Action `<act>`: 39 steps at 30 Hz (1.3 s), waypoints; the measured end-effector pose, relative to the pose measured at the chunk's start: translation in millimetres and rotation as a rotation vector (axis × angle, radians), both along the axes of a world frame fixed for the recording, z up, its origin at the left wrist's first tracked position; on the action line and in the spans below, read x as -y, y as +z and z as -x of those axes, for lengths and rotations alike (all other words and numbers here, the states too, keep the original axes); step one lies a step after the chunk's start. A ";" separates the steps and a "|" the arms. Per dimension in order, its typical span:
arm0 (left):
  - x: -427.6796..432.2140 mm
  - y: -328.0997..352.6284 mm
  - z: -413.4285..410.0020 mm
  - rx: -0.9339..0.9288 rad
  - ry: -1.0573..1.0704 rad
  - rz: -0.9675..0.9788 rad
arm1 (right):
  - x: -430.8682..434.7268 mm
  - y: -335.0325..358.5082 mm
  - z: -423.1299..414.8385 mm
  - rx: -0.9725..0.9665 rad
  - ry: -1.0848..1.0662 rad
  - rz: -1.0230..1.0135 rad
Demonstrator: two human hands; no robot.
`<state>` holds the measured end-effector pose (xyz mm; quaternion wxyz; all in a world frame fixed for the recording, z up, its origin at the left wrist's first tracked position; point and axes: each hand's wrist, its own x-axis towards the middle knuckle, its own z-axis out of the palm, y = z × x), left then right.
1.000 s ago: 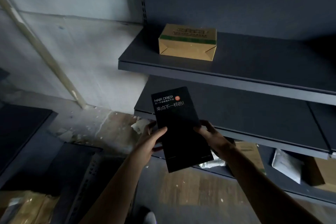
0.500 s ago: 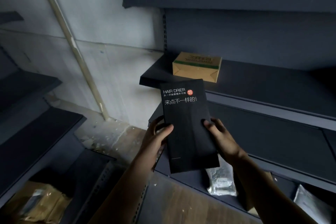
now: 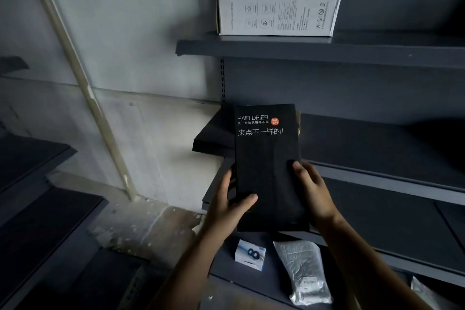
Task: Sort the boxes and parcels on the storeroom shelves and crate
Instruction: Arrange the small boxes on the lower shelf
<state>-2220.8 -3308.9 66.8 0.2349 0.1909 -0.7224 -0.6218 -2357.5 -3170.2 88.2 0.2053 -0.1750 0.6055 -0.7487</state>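
I hold a tall black box [image 3: 266, 158] labelled HAIR DRIER upright in front of the dark grey shelving. My left hand [image 3: 230, 205] grips its lower left edge, thumb on the front face. My right hand [image 3: 313, 191] grips its lower right edge with fingers curled onto the front. A sliver of a brown cardboard box [image 3: 298, 124] shows behind the black box on the middle shelf [image 3: 377, 143]. A white printed box [image 3: 276, 14] lies on the upper shelf [image 3: 302, 49].
On a low shelf lie a small white and blue box [image 3: 250, 255] and a silver padded parcel [image 3: 303, 270]; another silvery parcel [image 3: 425, 293] shows at the lower right. Dark shelves [image 3: 37, 209] stand at the left. A pale pipe [image 3: 83, 88] runs down the grey wall.
The view has tilted upward, so the white box on the upper shelf is now fully seen. The black box has risen with both hands and now covers the brown box.
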 end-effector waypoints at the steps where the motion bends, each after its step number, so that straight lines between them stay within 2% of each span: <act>1: -0.3 1.1 0.7 0.030 0.033 0.056 | 0.0 0.0 -1.0 -0.013 -0.002 -0.007; 5: -2.9 6.6 4.1 0.083 0.121 0.201 | -0.6 2.7 -1.5 -0.056 0.039 -0.017; 11: -6.4 17.0 7.0 0.101 0.105 0.288 | -4.7 16.1 -3.1 -0.127 0.111 -0.008; 17: -2.1 19.8 18.5 0.163 -0.011 0.074 | 0.0 18.8 -7.1 -0.117 0.143 -0.045; 24: -3.2 23.3 18.8 0.090 -0.120 -0.133 | -1.2 16.9 -10.4 -0.125 0.164 -0.042; 28: -5.7 26.2 12.4 0.041 -0.178 -0.322 | -4.8 15.5 -11.1 -0.120 0.198 0.001; 36: -1.9 28.0 10.3 0.047 -0.201 -0.417 | -8.5 9.7 -10.8 -0.167 0.261 -0.043; 39: 2.5 28.0 12.5 0.007 -0.243 -0.584 | -9.1 2.8 -9.5 -0.169 0.291 -0.072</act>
